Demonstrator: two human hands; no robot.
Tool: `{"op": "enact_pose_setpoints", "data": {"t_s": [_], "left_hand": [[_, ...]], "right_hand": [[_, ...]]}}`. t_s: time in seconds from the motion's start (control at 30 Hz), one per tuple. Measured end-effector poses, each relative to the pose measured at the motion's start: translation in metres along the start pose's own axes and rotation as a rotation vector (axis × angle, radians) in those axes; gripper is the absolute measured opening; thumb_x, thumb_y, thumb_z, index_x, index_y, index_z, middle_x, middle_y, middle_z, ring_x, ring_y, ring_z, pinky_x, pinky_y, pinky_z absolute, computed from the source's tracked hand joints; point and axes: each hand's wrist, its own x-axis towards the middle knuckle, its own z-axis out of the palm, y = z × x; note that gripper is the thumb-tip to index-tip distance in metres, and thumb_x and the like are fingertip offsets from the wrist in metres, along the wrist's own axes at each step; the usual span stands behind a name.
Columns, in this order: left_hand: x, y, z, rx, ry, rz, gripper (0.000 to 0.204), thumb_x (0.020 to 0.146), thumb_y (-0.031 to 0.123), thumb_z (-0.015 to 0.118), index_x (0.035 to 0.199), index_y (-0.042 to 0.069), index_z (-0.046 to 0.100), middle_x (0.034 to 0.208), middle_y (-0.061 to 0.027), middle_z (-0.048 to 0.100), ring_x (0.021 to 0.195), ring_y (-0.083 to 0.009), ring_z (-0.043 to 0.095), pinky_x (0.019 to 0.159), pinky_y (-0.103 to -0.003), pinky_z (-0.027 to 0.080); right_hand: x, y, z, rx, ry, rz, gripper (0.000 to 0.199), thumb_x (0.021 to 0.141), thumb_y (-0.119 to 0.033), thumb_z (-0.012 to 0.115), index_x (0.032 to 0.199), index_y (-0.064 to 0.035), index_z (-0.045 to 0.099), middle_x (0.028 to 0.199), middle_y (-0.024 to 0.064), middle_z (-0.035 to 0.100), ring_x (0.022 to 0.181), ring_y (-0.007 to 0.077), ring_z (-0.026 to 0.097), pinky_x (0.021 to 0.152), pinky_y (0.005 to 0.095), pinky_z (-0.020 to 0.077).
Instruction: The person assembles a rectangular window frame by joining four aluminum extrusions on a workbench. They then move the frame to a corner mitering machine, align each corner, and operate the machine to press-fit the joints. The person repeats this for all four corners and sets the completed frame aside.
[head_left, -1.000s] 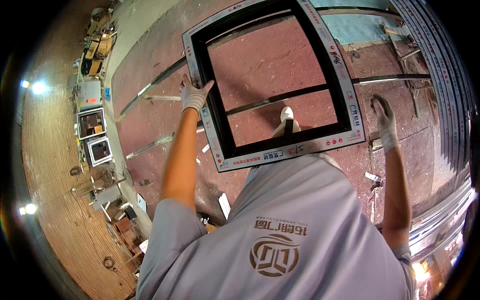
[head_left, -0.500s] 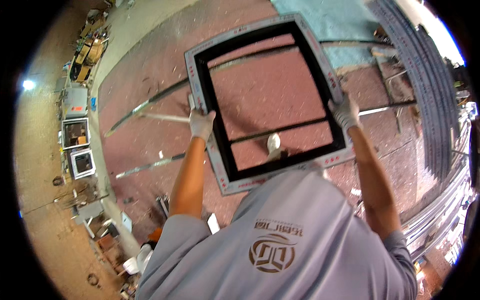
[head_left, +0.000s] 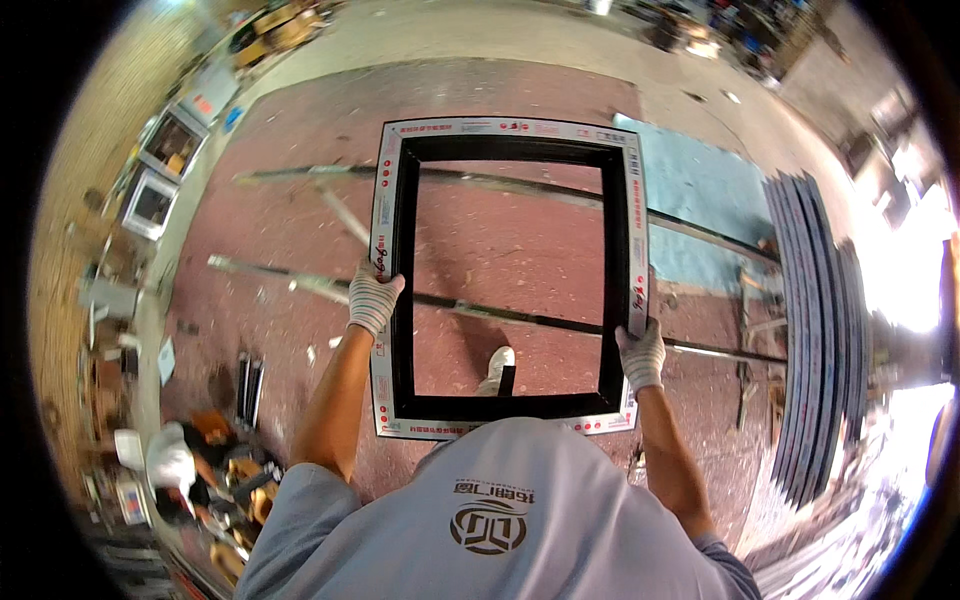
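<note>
While the person's grey shirt (head_left: 480, 510) is covering the near rail of the rectangular window frame (head_left: 505, 140), one white shoe (head_left: 497, 362) is showing through the opening and fisheye blur is smearing the clutter at the rim. Left hand (head_left: 373, 298), gloved, is clamping the frame's left rail. Right hand (head_left: 641, 352), gloved too, is gripping the right rail lower down, the frame hanging flat between them above the red floor (head_left: 300, 130).
</note>
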Motion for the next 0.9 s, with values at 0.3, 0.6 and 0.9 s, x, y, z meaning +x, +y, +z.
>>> {"op": "enact_pose_setpoints", "data": {"t_s": [0.3,0.6,0.9], "left_hand": [[-0.246,-0.056,-0.203,0.112,0.331,-0.192,0.047,0.079,0.008,0.081,0.117,0.001,0.055,0.089,-0.0054,0.065,0.077,-0.0169,0.06,0.071,-0.035,0.053],[-0.393,-0.122,-0.34,-0.162,0.632,-0.308,0.05,0.077,0.004,0.081,0.121,0.001,0.056,0.103,-0.0084,0.069,0.092,-0.0186,0.066,0.085,-0.034,0.055],[-0.504,-0.292,-0.541,-0.244,1.036,-0.379,0.058,0.075,0.003,0.083,0.126,0.001,0.056,0.109,-0.0055,0.066,0.097,-0.0161,0.063,0.087,-0.031,0.053]], "right_hand": [[-0.195,-0.024,0.018,0.328,-0.2,-0.289,0.057,0.079,-0.009,0.082,0.124,-0.003,0.047,0.11,0.0139,0.063,0.099,0.025,0.061,0.091,0.0377,0.0535],[-0.285,-0.107,0.103,0.205,-0.448,-0.51,0.06,0.077,-0.014,0.084,0.124,-0.0018,0.049,0.113,0.0126,0.063,0.102,0.0217,0.062,0.094,0.0358,0.0518],[-0.455,-0.276,0.292,0.374,-0.735,-0.78,0.059,0.076,-0.011,0.085,0.123,0.0025,0.053,0.119,0.013,0.066,0.106,0.0243,0.067,0.091,0.0378,0.0559]]}}
